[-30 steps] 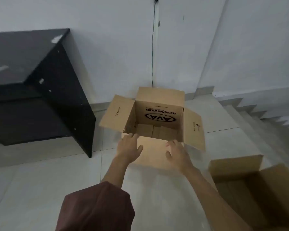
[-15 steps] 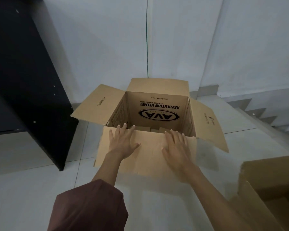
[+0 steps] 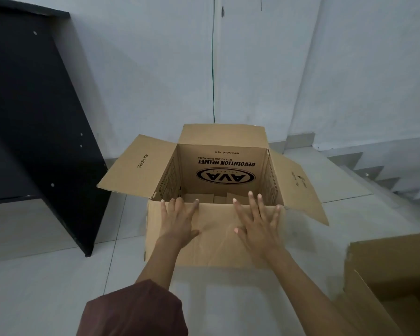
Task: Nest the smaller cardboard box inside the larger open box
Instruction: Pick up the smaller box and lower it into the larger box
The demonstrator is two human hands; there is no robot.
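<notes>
Both hands, left (image 3: 180, 223) and right (image 3: 257, 223), lie spread flat on the square corrugated box's (image 3: 218, 166) smooth near flap.

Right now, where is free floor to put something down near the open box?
Free: the tiles between the AVA box and the black panel, and those before its near flap. Crowded: right, by the second box.

Plain brown corrugated cardboard for the open box (image 3: 222, 163), matt, black print on the inner wall, creases across the near flap (image 3: 214, 241). Same matt cardboard for the second box (image 3: 388, 270) at right. Pale floor tiles (image 3: 46, 284), smooth with a faint sheen. Dark board (image 3: 34, 122), matt black. Maroon cloth sleeve (image 3: 134, 311).
</notes>
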